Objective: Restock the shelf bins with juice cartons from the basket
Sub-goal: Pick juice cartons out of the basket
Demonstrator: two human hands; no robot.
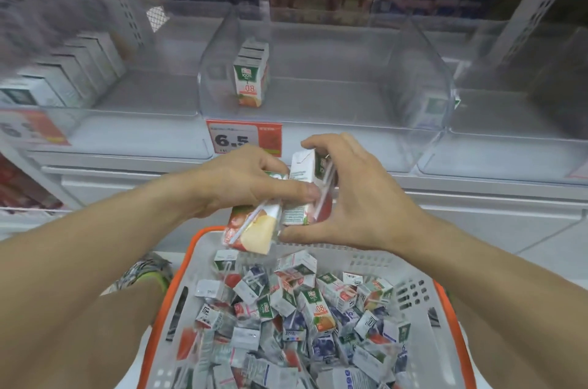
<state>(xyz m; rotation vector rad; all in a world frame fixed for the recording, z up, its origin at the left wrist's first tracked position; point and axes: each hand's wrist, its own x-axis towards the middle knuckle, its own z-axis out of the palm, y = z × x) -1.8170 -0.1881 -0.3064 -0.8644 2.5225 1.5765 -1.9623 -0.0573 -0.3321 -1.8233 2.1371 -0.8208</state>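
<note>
Between the two hands, just above the basket [203,264], sits a small bunch of juice cartons. The left hand [245,181] is closed around a red and yellow carton [251,229], with its thumb pressed across the top. The right hand [359,194] curls around a white carton [302,185], fingers over the top and thumb under. I think the hands press the boxes together to line them up, so they can go into the bin as one neat row. Under the hands, the basket is grey plastic with holes and an orange rim, and it is full of little boxes lying every which way. Each box is smooth card with sharp corners and a thin straw stuck on. Past the hands, the clear bin [324,121] has shiny see-through walls, and one short row of cartons [251,76] stands upright at its left.
</note>
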